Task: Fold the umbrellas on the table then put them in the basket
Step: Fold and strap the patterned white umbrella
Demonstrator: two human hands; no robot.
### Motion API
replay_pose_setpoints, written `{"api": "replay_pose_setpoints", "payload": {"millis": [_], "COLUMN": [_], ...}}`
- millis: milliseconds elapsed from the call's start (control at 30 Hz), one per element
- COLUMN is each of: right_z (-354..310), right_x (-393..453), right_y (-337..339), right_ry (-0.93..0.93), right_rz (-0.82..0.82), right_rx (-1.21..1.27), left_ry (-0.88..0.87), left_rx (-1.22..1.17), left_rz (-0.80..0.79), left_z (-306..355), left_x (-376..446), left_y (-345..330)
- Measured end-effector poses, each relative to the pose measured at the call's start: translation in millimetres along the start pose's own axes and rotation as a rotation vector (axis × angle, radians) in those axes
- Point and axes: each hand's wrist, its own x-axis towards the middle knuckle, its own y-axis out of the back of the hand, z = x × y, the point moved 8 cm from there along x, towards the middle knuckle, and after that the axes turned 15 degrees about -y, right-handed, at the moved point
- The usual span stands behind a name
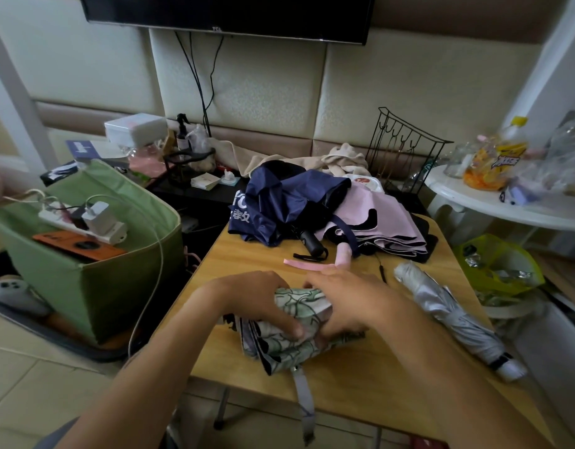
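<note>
A green leaf-patterned umbrella (292, 346) lies bunched on the near part of the wooden table (360, 377). My left hand (260, 303) grips its canopy from the left, and my right hand (347, 306) holds the cloth from the right. Its grey strap (304, 406) hangs over the table's front edge. A rolled silver umbrella (454, 315) lies at the right. At the far end a navy umbrella (279, 205) and a pink umbrella (386, 225) lie loosely collapsed. The green fabric basket (85, 280) stands left of the table.
The basket holds a power strip, a charger and an orange phone (78, 246). A black wire rack (406, 150) stands behind the umbrellas. A white round side table (512, 209) with bottles is at the right, a yellow bag (503, 267) below it.
</note>
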Motion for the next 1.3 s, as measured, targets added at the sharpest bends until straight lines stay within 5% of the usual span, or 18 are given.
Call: {"api": "replay_pose_setpoints", "payload": {"millis": [200,333,567,900,1067,1233,1300], "right_z": [-11.8,-5.7,-2.1,17.1,53.0,66.6,62.7], "right_x": [4.4,4.3,9.5,30.9,34.6,48.4,49.5], "right_y": [-2.5,-3.6,-9.2,-0.7,-3.3,-28.4,-33.7], "right_ry": [0.043,0.081,0.075,0.028,-0.041,-0.101,-0.057], "right_rz": [0.148,0.052,0.028,0.35,0.05,-0.279,-0.353], "right_rx": [-0.039,0.08,0.057,0.149,0.766,1.688,1.794], "left_ry": [-0.022,0.069,-0.029,0.055,0.108,0.236,0.206], "left_rx": [-0.191,-0.192,-0.106,-0.066,-0.488,-0.908,-1.009], "left_rz": [0.004,0.034,-0.02,0.156,0.217,0.192,0.162], "left_z": [1.6,5.1,-1.4,-15.8,-21.6,-23.9,-20.3], "left_x": [-7.5,-11.9,-2.2,0.2,-4.0,-7.5,-3.6], "left_y": [0.1,-0.6,-7.3,9.6,0.1,-17.7,-24.2]}}
